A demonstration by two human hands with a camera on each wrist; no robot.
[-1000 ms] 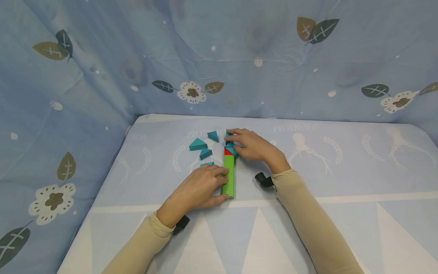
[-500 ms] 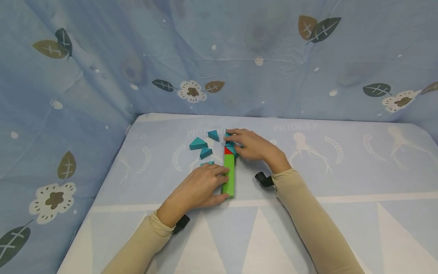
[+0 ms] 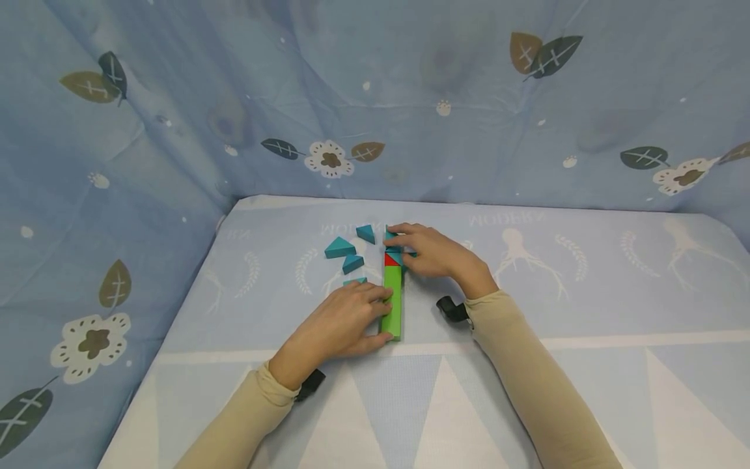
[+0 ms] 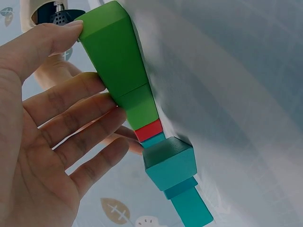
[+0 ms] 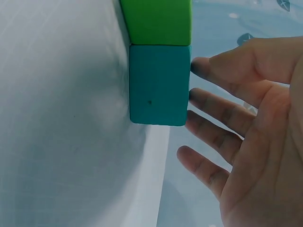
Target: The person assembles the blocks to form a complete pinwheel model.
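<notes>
A straight row on the table has green blocks (image 3: 393, 303) at the near end, then a small red triangular block (image 3: 390, 260) and teal triangular blocks (image 3: 391, 241) at the far end. My left hand (image 3: 344, 318) lies along the row's left side. In the left wrist view its thumb touches the near end of the green block (image 4: 113, 52), and its loosely extended fingers reach the side. From the right, my right hand (image 3: 432, 251) has its fingertips at the teal part, partly hiding it. The right wrist view shows those relaxed fingers along the teal block's edge (image 5: 158, 85).
Several loose teal triangular blocks (image 3: 340, 247) lie left of the row, one partly hidden behind the left hand. A patterned cloth covers the table (image 3: 586, 391). Blue curtain (image 3: 410, 130) hangs behind and at the left. Black wrist cameras (image 3: 452, 309) are on both wrists.
</notes>
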